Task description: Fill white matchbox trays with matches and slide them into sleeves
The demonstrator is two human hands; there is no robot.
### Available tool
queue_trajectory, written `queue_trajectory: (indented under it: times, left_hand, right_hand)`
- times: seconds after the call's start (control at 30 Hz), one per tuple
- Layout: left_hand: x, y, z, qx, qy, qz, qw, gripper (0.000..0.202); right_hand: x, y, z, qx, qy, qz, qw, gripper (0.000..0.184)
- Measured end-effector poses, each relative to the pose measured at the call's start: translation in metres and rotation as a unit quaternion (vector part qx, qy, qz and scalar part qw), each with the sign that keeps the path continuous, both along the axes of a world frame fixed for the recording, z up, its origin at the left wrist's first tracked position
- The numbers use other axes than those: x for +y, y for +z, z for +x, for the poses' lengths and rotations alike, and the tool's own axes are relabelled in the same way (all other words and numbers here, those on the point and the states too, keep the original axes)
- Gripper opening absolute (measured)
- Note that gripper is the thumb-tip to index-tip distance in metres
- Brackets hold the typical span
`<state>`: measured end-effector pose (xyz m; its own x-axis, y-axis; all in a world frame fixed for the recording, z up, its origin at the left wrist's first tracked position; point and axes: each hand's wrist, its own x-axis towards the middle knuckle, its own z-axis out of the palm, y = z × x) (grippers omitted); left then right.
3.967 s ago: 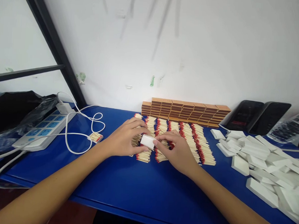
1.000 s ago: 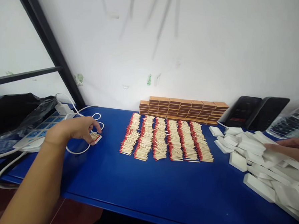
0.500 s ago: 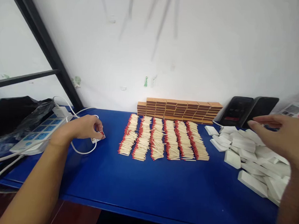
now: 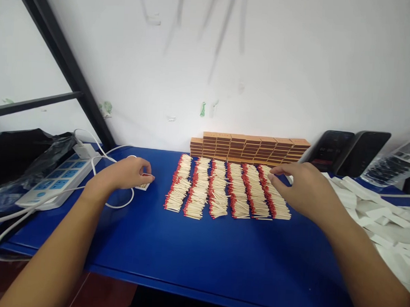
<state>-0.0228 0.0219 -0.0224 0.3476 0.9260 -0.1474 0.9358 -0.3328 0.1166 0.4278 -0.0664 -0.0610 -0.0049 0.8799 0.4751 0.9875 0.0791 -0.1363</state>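
At the left of the table, my left hand [image 4: 131,173] is closed on a small white matchbox tray [image 4: 144,186]. Matches show inside the tray, partly covered by my fingers. My right hand [image 4: 299,186] hovers over the rightmost row of matches [image 4: 278,201]. Its thumb and index finger are a little apart, and I see nothing between them. Several rows of loose red-tipped matches [image 4: 217,195] lie side by side in the middle. White matchbox trays [image 4: 383,218] are heaped at the right, partly behind my right forearm.
Stacked brown matchboxes [image 4: 250,146] line the wall behind the matches. Two dark phones [image 4: 361,152] lean at the back right, near a clear plastic bag [image 4: 390,165]. On the left lie a power strip [image 4: 61,175], white cables [image 4: 121,207] and a black bag [image 4: 19,155].
My right hand has moved left, from above the white trays to the rightmost match row. My left hand has shifted slightly right with its tray, where matches now show.
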Motion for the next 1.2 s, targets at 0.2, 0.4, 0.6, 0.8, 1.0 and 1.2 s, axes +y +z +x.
queue_trajectory:
  times: [0.2,0.4,0.6,0.8,1.0,1.2]
  left_hand:
    - [0.006,-0.011,0.003,0.053,0.016,0.025,0.998,0.038]
    - [0.008,-0.013,0.002,0.071,0.053,0.015,0.996,0.037]
    - [0.003,0.003,-0.018,-0.008,-0.020,-0.001,1.000,0.048]
    - [0.003,0.002,-0.024,-0.001,-0.045,-0.076,0.996,0.049]
    - [0.005,0.002,-0.018,-0.009,-0.031,-0.069,0.997,0.040]
    - [0.003,0.003,-0.009,-0.101,-0.042,0.000,0.994,0.038]
  right_hand:
    - [0.001,-0.005,-0.005,0.018,0.013,-0.016,1.000,0.026]
    - [0.001,-0.008,-0.007,0.021,0.018,-0.015,1.000,0.027]
    - [0.001,-0.007,-0.008,0.032,0.020,-0.024,0.999,0.027]
    - [-0.001,-0.002,-0.013,0.044,0.040,-0.013,0.998,0.025]
    - [-0.002,-0.001,-0.017,0.045,0.051,-0.014,0.998,0.027]
    - [-0.002,-0.005,-0.024,0.055,0.069,-0.002,0.996,0.028]
